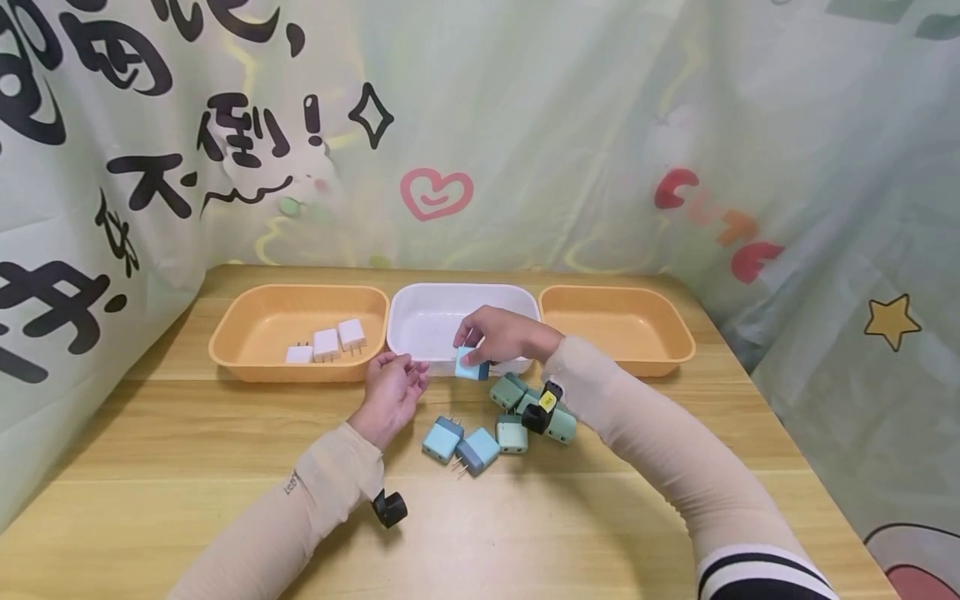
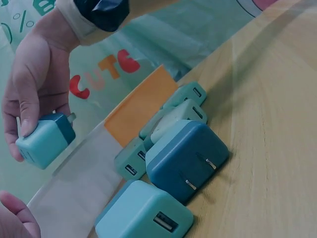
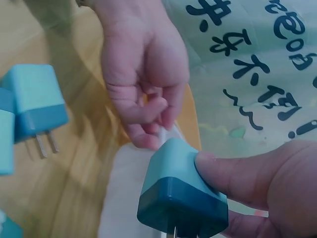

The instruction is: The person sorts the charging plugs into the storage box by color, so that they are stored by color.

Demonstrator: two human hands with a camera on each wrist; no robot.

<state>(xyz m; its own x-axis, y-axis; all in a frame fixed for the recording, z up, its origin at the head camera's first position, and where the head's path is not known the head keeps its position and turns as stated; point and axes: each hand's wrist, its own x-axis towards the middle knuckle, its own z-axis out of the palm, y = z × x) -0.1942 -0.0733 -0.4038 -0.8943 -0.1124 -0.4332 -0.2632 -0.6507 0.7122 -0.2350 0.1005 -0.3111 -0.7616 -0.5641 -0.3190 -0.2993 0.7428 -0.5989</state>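
Head view: a person's right hand point(image 1: 497, 333) pinches a two-tone blue charger point(image 1: 468, 365) between thumb and fingers at the near edge of a white tray point(image 1: 420, 317), the charger's darker end facing the right sleeve point(image 1: 645, 442). The right wrist view shows the thumb pressed to the charger's lighter part and metal prongs point(image 3: 174, 232) at its dark end. Whether the charger hangs over the rim or just in front of it cannot be told.

The left hand point(image 1: 392, 393), fingers loosely bent and holding nothing, hovers by the near corner where the white tray meets the left orange tray point(image 1: 243, 329). Three white chargers point(image 1: 326, 344) sit in that orange tray; the right orange tray point(image 1: 622, 329) stands on the white tray's other side.

On the wooden table point(image 1: 225, 467), two more blue chargers point(image 1: 442, 440) lie beside a cluster of green chargers point(image 1: 513, 436), partly hidden by the right wrist's camera point(image 1: 537, 417). Behind, a printed backdrop point(image 1: 540, 125) bears a pink heart point(image 1: 437, 172).
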